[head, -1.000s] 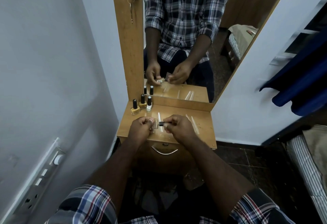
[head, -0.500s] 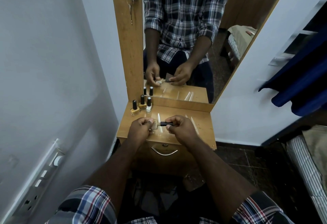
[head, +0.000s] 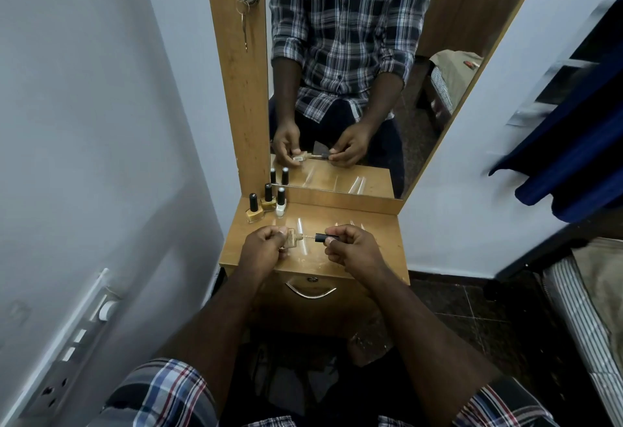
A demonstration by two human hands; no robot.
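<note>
My left hand (head: 264, 251) grips a small beige nail polish bottle (head: 294, 239) lying on its side above the wooden dresser top (head: 374, 258). My right hand (head: 354, 247) pinches the bottle's black cap (head: 322, 237). The cap is pulled away to the right, and its thin brush stem still reaches into the bottle's neck. The mirror (head: 340, 72) behind shows both hands and the bottle from the front.
Three more nail polish bottles (head: 268, 204) with black caps stand at the back left of the dresser top. A drawer with a metal handle (head: 310, 291) sits below. A wall with a switch panel (head: 77, 342) is on the left, a bed (head: 593, 308) on the right.
My right hand has drawn the black cap rightward out of the bottle, exposing the brush stem. My left hand has kept the bottle in place.
</note>
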